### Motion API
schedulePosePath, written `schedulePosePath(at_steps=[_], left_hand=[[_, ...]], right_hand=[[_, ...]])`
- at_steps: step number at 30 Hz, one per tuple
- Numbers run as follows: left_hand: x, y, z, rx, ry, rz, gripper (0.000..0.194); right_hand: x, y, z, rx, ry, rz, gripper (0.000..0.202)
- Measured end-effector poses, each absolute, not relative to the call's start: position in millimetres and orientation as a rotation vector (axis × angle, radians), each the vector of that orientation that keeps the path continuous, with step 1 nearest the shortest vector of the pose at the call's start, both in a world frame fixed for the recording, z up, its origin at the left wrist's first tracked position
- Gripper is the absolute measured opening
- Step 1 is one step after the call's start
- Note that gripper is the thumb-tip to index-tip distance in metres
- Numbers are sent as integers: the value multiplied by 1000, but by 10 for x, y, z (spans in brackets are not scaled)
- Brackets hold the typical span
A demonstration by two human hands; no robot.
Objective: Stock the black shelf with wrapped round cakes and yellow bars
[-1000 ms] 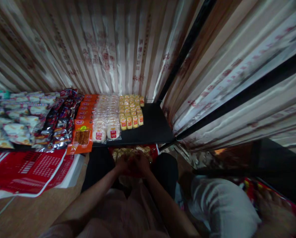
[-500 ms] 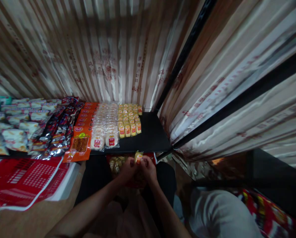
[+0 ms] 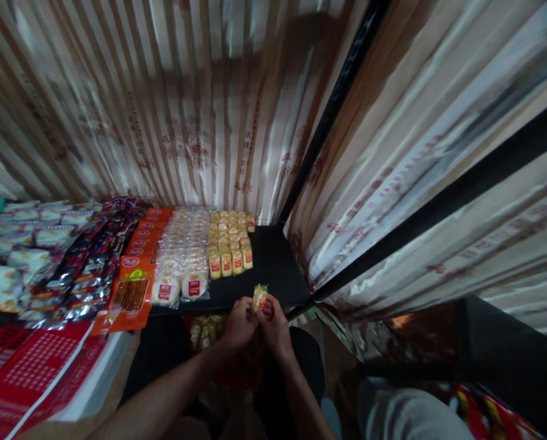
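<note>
Between my two hands, at the front edge of the black shelf (image 3: 273, 269), is a small yellow wrapped snack (image 3: 260, 298) with a red and orange label. My right hand (image 3: 274, 324) pinches it from the right. My left hand (image 3: 241, 322) is closed against its left side. Beyond my hands, several rows of matching yellow snacks (image 3: 231, 244) stand upright on the shelf. Below my left wrist, a bag of more yellow snacks (image 3: 204, 333) rests in my lap, partly hidden by my arms.
Left of the yellow rows lie clear packs of round white cakes (image 3: 181, 281), orange stick-snack packets (image 3: 133, 287), dark foil packets (image 3: 90, 269) and white packets (image 3: 30, 263). A red printed bag (image 3: 35, 366) hangs at lower left. Black posts (image 3: 332, 116) and patterned curtains (image 3: 200, 110) enclose the shelf.
My hands have lifted the yellow snack slightly, and it now shows over the shelf's front edge. The camera view has tilted up, so the shelf sits lower in the picture.
</note>
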State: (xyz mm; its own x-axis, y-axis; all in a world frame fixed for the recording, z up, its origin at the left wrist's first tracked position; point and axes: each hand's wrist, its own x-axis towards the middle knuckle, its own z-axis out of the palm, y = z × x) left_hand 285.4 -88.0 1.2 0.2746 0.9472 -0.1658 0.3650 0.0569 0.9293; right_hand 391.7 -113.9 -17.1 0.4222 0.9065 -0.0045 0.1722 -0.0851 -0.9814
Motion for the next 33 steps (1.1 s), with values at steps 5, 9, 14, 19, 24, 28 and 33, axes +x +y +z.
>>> schedulePosePath(at_steps=[5,9,14,19,24,28,33], left_hand=[[3006,-673,184,1617,1311,604,25],[3138,-455,414,1802,1379,379,29],[3347,-184,739,2021,1380,197,36],[3573,139,845,2319,1306,151,37],[3707,630,691,2554,1287,164,40],[3755,1030,524,2713,1309,-13,44],[3847,1365,397,2712,1344,-167,53]], right_hand=[[4091,-928,-194,-1512,-966,778,46],[4249,-698,-159,-1575,-991,720,48],[4420,-361,-75,-1691,-1022,574,52],[4575,6,-95,-1803,-1000,468,50],[4674,420,-139,-1878,-1106,271,48],[4716,780,-133,-1902,-1167,169,48],[4782,1205,-171,-1849,-1203,122,45]])
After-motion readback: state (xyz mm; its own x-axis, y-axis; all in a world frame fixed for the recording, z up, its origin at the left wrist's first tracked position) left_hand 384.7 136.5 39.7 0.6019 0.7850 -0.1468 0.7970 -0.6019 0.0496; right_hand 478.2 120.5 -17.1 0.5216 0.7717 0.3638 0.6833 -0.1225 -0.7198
